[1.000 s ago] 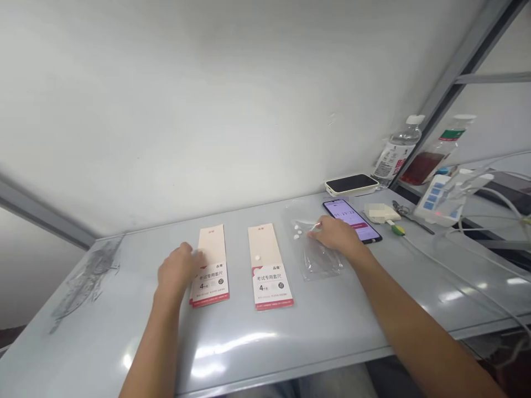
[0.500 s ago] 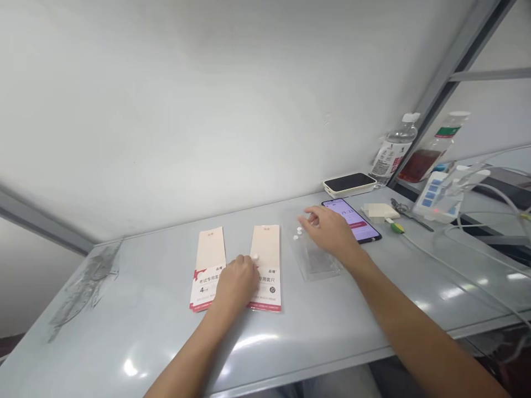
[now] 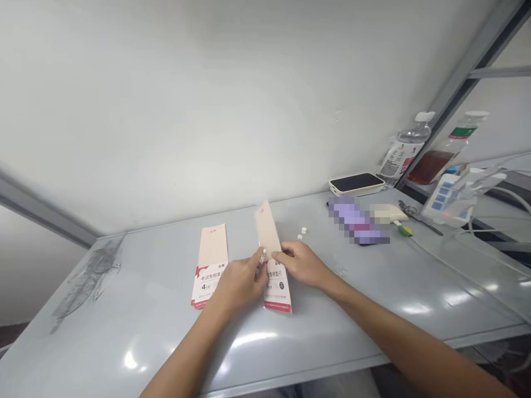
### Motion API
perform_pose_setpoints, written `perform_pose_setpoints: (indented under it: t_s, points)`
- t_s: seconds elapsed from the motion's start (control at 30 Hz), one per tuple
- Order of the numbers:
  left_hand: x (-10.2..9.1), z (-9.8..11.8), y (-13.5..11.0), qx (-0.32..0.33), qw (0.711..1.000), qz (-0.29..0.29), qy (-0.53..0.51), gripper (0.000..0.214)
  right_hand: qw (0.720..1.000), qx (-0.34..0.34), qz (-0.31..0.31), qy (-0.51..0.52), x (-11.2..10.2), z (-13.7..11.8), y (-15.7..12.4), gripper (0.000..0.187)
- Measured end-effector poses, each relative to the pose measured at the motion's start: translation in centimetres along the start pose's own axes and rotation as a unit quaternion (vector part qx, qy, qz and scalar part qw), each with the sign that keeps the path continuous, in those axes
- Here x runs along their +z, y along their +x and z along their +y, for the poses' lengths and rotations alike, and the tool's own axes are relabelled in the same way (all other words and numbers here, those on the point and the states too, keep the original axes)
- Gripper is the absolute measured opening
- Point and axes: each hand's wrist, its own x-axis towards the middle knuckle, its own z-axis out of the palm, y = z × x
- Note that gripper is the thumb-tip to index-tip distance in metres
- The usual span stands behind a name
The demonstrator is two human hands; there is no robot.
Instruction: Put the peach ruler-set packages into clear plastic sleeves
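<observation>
A tall pink-and-white ruler-set packet point(image 3: 269, 229), red along its bottom edge, is raised and tilted off the table between my hands. My left hand point(image 3: 243, 282) pinches its left side, a small white disc point(image 3: 264, 251) at the fingertips. On the right edge, my right hand point(image 3: 303, 264) is closed with the thumb over the front. Left of my left hand lies a similar packet or short stack point(image 3: 213, 249), partly covered by that hand. Beyond my right hand rest a few small white discs point(image 3: 304, 230). A faint clear plastic piece point(image 3: 341, 271) shows beside my right wrist.
To the right lie a blurred purple-screened phone point(image 3: 357, 221), a dark-screened phone point(image 3: 357, 182), keys point(image 3: 409, 209) and a cable point(image 3: 440, 251). Bottles point(image 3: 404, 152) and a power strip point(image 3: 450, 199) stand farther right. A wall backs the grey table point(image 3: 157, 331).
My right hand has come left from the clear plastic bags to the right-hand packet. That packet has been lifted and tilted. The clear bags no longer show plainly where they lay.
</observation>
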Motion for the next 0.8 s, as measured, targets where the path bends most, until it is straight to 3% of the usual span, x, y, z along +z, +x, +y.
perform_pose_setpoints:
  t_s: [0.27, 0.57, 0.8]
  points:
    - [-0.7, 0.4, 0.2, -0.039, 0.999, 0.003, 0.030, 0.030, 0.999, -0.001, 0.022, -0.031, 1.0, 0.3, -0.5, 0.033]
    - [-0.9, -0.1, 0.1, -0.006, 0.999, -0.038, -0.019, 0.034, 0.998, -0.009, 0.006, -0.067, 1.0, 0.5, -0.6, 0.038]
    - [-1.0, -0.1, 0.1, -0.023, 0.996, -0.024, -0.081, 0.032, 0.998, -0.021, 0.008, -0.053, 1.2, 0.4, -0.8, 0.043]
